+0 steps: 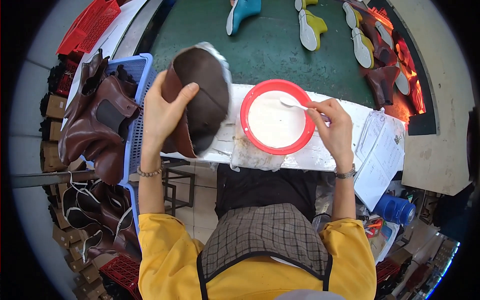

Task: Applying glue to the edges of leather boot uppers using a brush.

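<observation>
- Boot upper (207,107), brown leather outside and dark inside, is held above the left part of the white bench (320,159), reaching from near its front edge to past its back edge.
- Its long axis runs roughly front to back, across the length of the bench; the pale-edged end points away from the person, toward the green belt (200,25), and the dark inner face is turned up into view.
- Left hand (167,112): closed around the left side of the upper, thumb laid over the inner face, fingers mostly hidden behind the leather.
- Right hand (334,122): fingertips pinched together on a small pale spoon-like tool (295,104), which points left over the white liquid (272,125); whether its tip dips in, I cannot tell.
- Red bowl (244,117): around the liquid, midway along the bench, with a stained cloth (255,156) at the front edge just below it.
- Blue basket (136,135): beside the bench's left end, heaped with brown boots (95,130).
- Papers (377,165): overlapping the bench's right end.
- Yellow shoes (312,30): on the belt, beyond the bench's back edge.
</observation>
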`<state>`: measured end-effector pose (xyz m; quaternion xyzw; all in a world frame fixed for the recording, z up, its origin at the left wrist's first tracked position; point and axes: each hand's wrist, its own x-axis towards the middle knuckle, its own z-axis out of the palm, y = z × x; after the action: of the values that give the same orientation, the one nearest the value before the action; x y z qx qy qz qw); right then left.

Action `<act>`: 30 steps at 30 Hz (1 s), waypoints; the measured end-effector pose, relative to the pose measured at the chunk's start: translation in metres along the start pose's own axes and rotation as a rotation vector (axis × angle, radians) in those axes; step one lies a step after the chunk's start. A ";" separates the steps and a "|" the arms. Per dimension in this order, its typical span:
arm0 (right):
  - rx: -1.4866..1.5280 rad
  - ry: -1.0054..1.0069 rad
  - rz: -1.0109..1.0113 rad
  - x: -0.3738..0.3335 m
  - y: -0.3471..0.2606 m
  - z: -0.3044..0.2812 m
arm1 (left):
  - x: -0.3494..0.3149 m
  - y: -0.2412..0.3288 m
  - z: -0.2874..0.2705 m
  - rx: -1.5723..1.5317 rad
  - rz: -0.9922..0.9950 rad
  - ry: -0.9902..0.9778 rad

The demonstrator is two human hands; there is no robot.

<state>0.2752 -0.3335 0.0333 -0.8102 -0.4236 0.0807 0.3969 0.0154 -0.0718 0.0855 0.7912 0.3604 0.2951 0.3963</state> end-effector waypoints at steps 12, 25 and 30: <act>-0.349 -0.004 -0.107 -0.014 0.023 0.004 | -0.036 -0.128 -0.031 0.201 0.064 -0.445; 0.238 0.098 -0.072 -0.009 0.004 0.000 | -0.067 -0.055 -0.010 0.446 0.335 -0.005; 0.341 0.037 -0.195 -0.006 -0.032 0.022 | -0.076 -0.031 0.010 0.357 0.562 0.067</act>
<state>0.2410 -0.3149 0.0397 -0.6877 -0.4730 0.0973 0.5421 -0.0304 -0.1242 0.0406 0.9065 0.1870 0.3508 0.1425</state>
